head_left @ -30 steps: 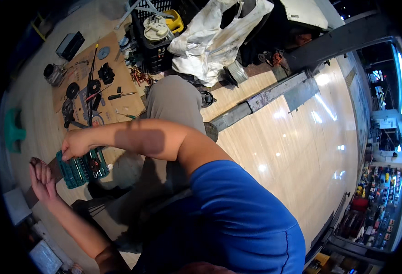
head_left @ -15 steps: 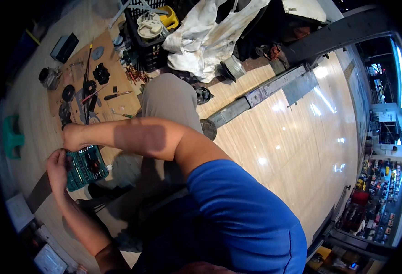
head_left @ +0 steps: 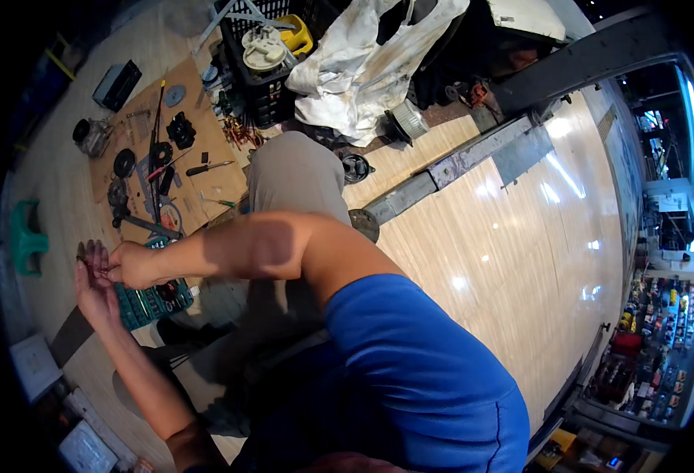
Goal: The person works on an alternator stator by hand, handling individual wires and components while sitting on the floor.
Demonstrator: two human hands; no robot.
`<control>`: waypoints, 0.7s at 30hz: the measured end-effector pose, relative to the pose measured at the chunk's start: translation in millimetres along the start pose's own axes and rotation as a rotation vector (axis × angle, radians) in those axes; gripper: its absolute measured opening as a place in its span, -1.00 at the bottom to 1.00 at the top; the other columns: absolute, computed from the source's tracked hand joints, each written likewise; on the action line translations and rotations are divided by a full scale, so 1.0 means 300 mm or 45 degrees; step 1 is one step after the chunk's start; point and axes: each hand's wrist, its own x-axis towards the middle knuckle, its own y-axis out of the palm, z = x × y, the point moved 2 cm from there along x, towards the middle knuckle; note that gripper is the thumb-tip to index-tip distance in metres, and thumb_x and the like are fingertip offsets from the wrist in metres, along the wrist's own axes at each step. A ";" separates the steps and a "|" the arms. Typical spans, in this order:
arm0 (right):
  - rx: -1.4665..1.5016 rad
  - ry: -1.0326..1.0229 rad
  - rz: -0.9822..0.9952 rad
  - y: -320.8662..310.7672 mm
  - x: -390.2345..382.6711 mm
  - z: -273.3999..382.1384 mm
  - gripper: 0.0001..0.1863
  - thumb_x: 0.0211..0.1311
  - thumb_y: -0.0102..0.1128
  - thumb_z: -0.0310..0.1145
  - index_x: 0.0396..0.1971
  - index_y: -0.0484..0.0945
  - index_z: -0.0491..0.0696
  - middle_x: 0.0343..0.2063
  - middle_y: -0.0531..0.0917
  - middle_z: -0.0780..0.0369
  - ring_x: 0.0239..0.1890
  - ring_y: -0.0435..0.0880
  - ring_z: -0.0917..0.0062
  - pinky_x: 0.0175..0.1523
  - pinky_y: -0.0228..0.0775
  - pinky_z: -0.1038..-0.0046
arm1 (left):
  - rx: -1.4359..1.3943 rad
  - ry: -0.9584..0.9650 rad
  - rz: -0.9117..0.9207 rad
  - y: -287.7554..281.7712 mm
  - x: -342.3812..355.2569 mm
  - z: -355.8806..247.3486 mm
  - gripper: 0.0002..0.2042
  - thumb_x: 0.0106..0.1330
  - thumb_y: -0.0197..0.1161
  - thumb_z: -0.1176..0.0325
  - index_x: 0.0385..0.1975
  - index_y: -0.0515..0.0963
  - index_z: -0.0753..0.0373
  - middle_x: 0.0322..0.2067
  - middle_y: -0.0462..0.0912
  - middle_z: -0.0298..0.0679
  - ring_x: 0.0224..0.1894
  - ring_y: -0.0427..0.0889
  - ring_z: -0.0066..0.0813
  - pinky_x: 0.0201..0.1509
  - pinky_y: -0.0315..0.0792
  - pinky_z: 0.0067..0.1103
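My left hand [head_left: 98, 288] is held palm up at the left, its fingers stretched out and apart. Against its palm and fingers, my right hand [head_left: 135, 266] has its fingertips pinched together; anything between them is too small to make out. Under and beside both hands lies a green socket set case [head_left: 135, 309], partly covered by my right hand and forearm. Just beyond my right wrist, a dark bar-shaped tool [head_left: 154, 227] rests across the edge of the cardboard sheet [head_left: 197, 185].
On the cardboard lie a screwdriver [head_left: 209, 168], black round parts [head_left: 124, 163] and a black bracket-like part [head_left: 180, 130]. A green stool [head_left: 27, 238] stands far left. Beyond my knee are a black crate [head_left: 272, 98], a white cloth [head_left: 347, 83] and a metal lift arm [head_left: 449, 169].
My left hand has turned palm up and its fingers have spread. My right hand has moved down and slightly right, its fingertips now at the left palm. The dark bar-shaped tool has come into sight.
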 end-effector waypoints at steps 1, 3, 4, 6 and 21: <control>0.014 -0.005 0.020 0.027 0.002 0.006 -0.86 0.26 0.11 -0.47 -0.35 0.59 -0.23 -0.55 0.59 0.21 -0.48 0.54 0.55 -0.35 0.41 0.49 | 0.016 0.011 -0.016 -0.053 -0.001 -0.037 -0.60 0.47 -0.06 0.32 0.19 0.26 0.46 0.14 0.41 0.04 0.20 0.40 -0.26 0.31 0.25 -0.38; -0.144 0.021 0.124 0.049 0.022 -0.012 -0.83 0.26 0.15 -0.42 -0.33 0.59 -0.25 -0.54 0.58 0.20 -0.47 0.54 0.52 -0.39 0.42 0.45 | -0.233 0.083 0.036 -0.142 0.031 -0.069 -0.60 0.45 -0.05 0.38 0.21 0.22 0.44 0.15 0.42 -0.03 0.19 0.41 -0.32 0.34 0.23 -0.38; -0.142 0.034 0.101 0.017 0.017 -0.018 -0.83 0.26 0.15 -0.42 -0.33 0.59 -0.25 -0.54 0.58 0.20 -0.47 0.54 0.52 -0.39 0.42 0.45 | -0.172 0.109 -0.041 -0.078 0.012 -0.066 -0.59 0.44 -0.04 0.42 0.24 0.18 0.43 -0.09 0.52 -0.18 -0.05 0.49 -0.47 0.13 0.37 -0.51; -0.065 0.209 0.298 0.012 0.011 0.008 -0.79 0.30 0.11 -0.38 -0.44 0.54 -0.23 -0.59 0.54 0.25 -0.54 0.50 0.56 -0.48 0.39 0.45 | -0.393 -0.006 0.249 -0.123 0.007 -0.115 -0.58 0.45 -0.04 0.42 0.24 0.17 0.43 -0.23 0.47 -0.25 -0.20 0.43 -0.56 -0.05 0.35 -0.59; 0.154 0.690 0.645 -0.053 0.151 -0.003 -0.76 0.32 0.08 -0.32 -0.52 0.42 -0.11 -0.68 0.36 0.33 -0.74 0.22 0.69 -0.69 0.04 0.62 | 0.962 -0.356 0.506 0.054 -0.156 -0.154 -0.82 0.41 0.04 0.31 -0.27 0.50 0.29 -0.69 0.28 -0.53 -0.72 0.13 -0.81 -0.67 -0.03 -0.74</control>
